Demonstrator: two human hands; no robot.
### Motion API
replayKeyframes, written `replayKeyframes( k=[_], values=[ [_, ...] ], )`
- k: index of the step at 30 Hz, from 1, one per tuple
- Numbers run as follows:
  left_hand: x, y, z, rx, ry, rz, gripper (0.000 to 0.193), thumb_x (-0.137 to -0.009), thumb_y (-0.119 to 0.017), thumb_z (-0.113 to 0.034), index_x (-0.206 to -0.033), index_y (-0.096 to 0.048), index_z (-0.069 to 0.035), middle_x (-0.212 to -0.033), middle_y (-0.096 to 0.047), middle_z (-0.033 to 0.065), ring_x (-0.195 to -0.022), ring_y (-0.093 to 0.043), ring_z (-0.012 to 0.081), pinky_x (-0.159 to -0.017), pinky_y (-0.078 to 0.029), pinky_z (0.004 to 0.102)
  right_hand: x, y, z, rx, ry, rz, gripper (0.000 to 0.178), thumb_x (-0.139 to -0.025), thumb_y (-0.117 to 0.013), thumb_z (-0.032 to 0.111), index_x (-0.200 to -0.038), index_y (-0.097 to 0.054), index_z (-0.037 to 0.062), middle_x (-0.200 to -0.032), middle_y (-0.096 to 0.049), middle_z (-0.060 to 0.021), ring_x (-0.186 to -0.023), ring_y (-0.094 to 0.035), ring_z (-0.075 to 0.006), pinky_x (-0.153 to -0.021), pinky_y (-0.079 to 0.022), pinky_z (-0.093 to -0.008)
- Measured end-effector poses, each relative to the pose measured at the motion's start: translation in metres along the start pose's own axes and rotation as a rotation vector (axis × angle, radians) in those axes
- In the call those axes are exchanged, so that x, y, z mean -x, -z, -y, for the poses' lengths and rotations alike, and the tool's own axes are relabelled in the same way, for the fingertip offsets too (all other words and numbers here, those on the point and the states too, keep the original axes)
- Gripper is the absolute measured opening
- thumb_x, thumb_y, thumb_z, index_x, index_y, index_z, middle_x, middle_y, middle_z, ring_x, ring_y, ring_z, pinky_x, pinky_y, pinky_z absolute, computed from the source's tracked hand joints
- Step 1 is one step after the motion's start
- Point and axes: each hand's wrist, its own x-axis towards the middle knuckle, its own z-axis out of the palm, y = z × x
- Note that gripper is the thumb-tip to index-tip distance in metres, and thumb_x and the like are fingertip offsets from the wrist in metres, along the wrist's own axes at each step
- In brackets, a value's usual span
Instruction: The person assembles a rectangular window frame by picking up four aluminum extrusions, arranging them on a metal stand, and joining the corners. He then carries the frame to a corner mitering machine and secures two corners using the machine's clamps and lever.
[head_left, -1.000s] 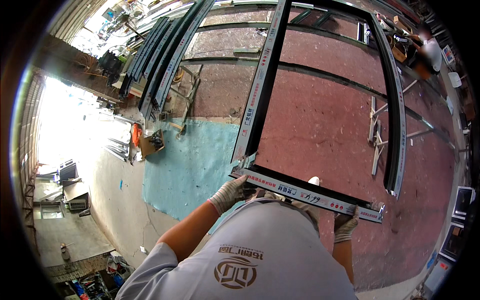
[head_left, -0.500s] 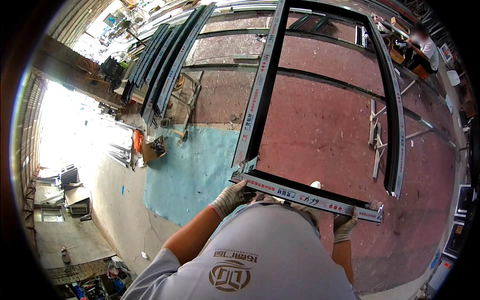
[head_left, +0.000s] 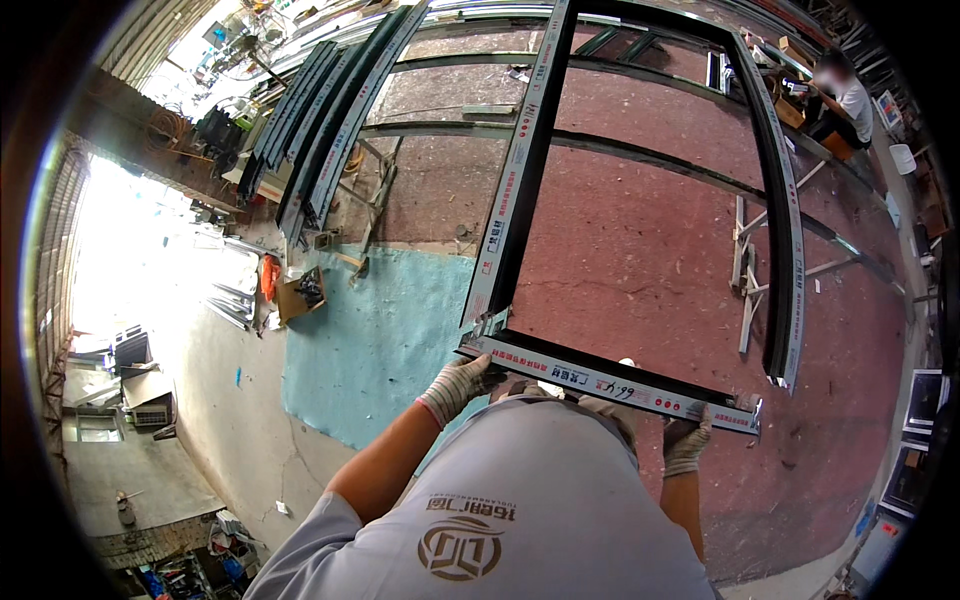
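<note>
I hold a large rectangular metal window frame (head_left: 520, 170) of dark profiles with pale protective film, lifted over a red floor. Its near bar (head_left: 600, 380) runs across just in front of my chest. My left hand (head_left: 458, 385), in a grey knit glove, grips the near bar close to the left corner. My right hand (head_left: 686, 445), gloved as well, grips the same bar near the right corner. The frame's long sides reach away from me toward the far end of the workshop.
A stack of long dark profiles (head_left: 320, 140) lies at the upper left beside a teal floor patch (head_left: 370, 340). Wooden trestles (head_left: 748, 270) stand on the red floor at right. Another person (head_left: 845, 95) works at the far right. A cardboard box (head_left: 300, 292) sits at left.
The frame and both hands have shifted slightly toward the left and nearer in the picture; my grip on the near bar is unchanged.
</note>
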Motion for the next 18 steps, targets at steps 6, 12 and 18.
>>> replayKeyframes(
  k=[6,12,18],
  values=[
    [0.002,0.003,0.005,0.013,-0.067,-0.028,0.049,-0.100,-0.069,-0.022,-0.135,-0.052,0.008,-0.124,-0.067,0.0217,-0.115,-0.068,0.0342,-0.102,-0.056,0.0474,0.015,-0.014,0.000,0.052,0.107,0.088,0.045,-0.092,-0.067,0.043,-0.125,-0.061,0.0146,-0.125,-0.064,-0.0056,-0.117,-0.058,-0.0266,-0.098,-0.046,-0.0497],
    [-0.006,-0.001,-0.004,-0.077,-0.058,0.015,0.042,-0.102,-0.067,-0.026,-0.136,-0.056,-0.004,-0.123,-0.068,0.0101,-0.115,-0.067,0.0243,-0.097,-0.054,0.0403,0.042,-0.048,0.000,0.044,0.050,-0.013,0.063,-0.090,-0.069,0.046,-0.140,-0.053,0.0120,-0.131,-0.061,-0.0076,-0.121,-0.056,-0.0272,-0.104,-0.043,-0.0480],
    [0.007,0.040,0.003,-0.264,-0.302,-0.300,0.051,-0.098,-0.068,-0.038,-0.138,-0.053,-0.011,-0.118,-0.063,0.0014,-0.095,-0.062,0.0162,-0.089,-0.050,0.0346,0.048,-0.078,0.003,-0.164,-0.002,-0.081,0.054,-0.094,-0.068,0.027,-0.139,-0.051,0.0039,-0.127,-0.063,-0.0110,-0.116,-0.059,-0.0307,-0.103,-0.049,-0.0478]
  ],
)
